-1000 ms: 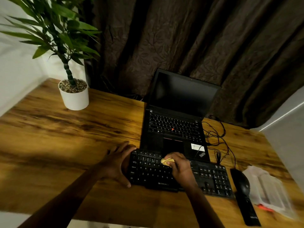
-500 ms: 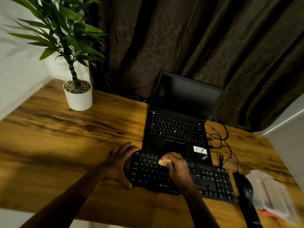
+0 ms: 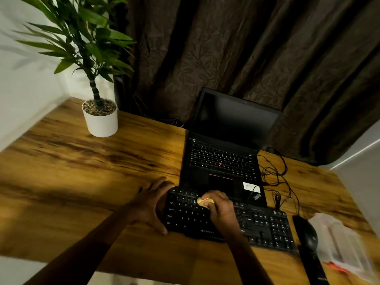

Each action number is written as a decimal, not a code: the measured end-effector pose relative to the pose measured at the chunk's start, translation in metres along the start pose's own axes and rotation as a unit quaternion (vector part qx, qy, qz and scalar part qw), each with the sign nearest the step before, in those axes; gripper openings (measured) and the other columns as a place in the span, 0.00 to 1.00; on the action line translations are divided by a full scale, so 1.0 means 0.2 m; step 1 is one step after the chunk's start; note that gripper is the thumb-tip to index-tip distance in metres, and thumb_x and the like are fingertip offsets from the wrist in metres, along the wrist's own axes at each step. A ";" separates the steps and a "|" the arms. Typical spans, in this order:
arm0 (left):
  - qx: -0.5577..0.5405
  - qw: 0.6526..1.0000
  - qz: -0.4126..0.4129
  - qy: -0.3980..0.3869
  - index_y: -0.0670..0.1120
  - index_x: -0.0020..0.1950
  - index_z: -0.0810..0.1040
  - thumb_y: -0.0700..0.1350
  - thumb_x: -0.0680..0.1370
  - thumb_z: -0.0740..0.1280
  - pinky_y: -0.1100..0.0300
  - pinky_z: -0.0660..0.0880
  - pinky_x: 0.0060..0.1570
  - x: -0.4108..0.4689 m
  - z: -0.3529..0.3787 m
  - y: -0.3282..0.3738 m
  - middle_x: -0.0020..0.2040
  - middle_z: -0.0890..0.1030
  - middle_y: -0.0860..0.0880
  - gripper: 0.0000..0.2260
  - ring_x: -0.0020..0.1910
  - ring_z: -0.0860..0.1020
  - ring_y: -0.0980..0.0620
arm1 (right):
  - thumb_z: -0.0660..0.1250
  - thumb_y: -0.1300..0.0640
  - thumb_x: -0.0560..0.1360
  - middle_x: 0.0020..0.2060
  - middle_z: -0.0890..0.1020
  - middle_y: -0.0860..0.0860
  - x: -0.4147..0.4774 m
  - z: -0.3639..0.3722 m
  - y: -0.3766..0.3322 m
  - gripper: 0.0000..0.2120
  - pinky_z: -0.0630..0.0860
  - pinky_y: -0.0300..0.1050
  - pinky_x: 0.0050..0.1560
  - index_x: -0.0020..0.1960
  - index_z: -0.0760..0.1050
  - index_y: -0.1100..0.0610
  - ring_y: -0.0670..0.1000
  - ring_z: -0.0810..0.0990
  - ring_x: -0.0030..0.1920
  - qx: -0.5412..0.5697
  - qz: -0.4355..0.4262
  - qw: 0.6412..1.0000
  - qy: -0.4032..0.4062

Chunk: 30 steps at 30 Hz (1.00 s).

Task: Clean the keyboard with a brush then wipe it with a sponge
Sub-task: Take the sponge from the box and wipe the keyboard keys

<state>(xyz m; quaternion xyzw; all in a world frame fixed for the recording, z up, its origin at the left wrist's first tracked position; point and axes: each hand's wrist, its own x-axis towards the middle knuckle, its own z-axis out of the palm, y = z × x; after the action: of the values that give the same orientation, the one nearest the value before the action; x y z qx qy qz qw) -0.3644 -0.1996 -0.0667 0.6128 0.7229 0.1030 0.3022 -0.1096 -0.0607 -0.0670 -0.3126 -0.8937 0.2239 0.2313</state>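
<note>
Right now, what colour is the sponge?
Yellow. The head view shows the sponge gripped in the right hand.

Wooden desk [image 3: 82, 171] in front of me; plant [image 3: 82, 44] in a white pot [image 3: 101, 124] at the far left corner, gravel on top; open laptop [image 3: 224, 161] centre-back, screen dark, red nub mid-keys, white sticker [image 3: 251, 187] on its right palm rest; tangle of black cables [image 3: 275, 173] just right of the laptop; black mouse [image 3: 308, 235] near right, on a long black slab [image 3: 316, 270] I can't identify; clear plastic case [image 3: 345, 243] beside the mouse, blurred; brown leaf-patterned curtain [image 3: 246, 48] behind; white wall [image 3: 24, 95] on my left.
</note>
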 end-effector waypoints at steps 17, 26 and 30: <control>0.018 1.000 0.003 0.016 0.66 0.79 0.45 0.68 0.51 0.81 0.34 0.51 0.73 0.01 0.00 0.01 0.81 0.37 0.59 0.65 0.80 0.45 0.44 | 0.64 0.63 0.76 0.51 0.81 0.48 0.09 0.10 -0.13 0.12 0.67 0.32 0.55 0.53 0.80 0.51 0.47 0.74 0.53 0.005 -0.032 0.998 -0.047; 0.027 0.999 0.004 0.022 0.65 0.80 0.44 0.68 0.53 0.81 0.35 0.52 0.73 0.01 0.01 0.01 0.81 0.37 0.57 0.65 0.80 0.46 0.44 | 0.64 0.61 0.77 0.50 0.82 0.48 0.09 0.07 -0.10 0.10 0.65 0.28 0.54 0.52 0.78 0.48 0.48 0.75 0.52 -0.004 -0.030 0.999 -0.025; 0.026 0.999 0.000 0.022 0.64 0.80 0.45 0.67 0.53 0.82 0.37 0.53 0.73 0.00 0.01 0.03 0.81 0.38 0.58 0.65 0.79 0.47 0.44 | 0.65 0.65 0.76 0.51 0.82 0.49 0.17 0.16 -0.20 0.11 0.66 0.32 0.55 0.52 0.80 0.53 0.48 0.75 0.53 -0.004 -0.063 0.996 -0.059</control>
<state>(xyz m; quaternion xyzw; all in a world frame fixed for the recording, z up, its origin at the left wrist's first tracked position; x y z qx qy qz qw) -0.3595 -0.1984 -0.0653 0.6182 0.7316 0.0978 0.2702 -0.1686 -0.0747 -0.0608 -0.2425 -0.9247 0.2232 0.1904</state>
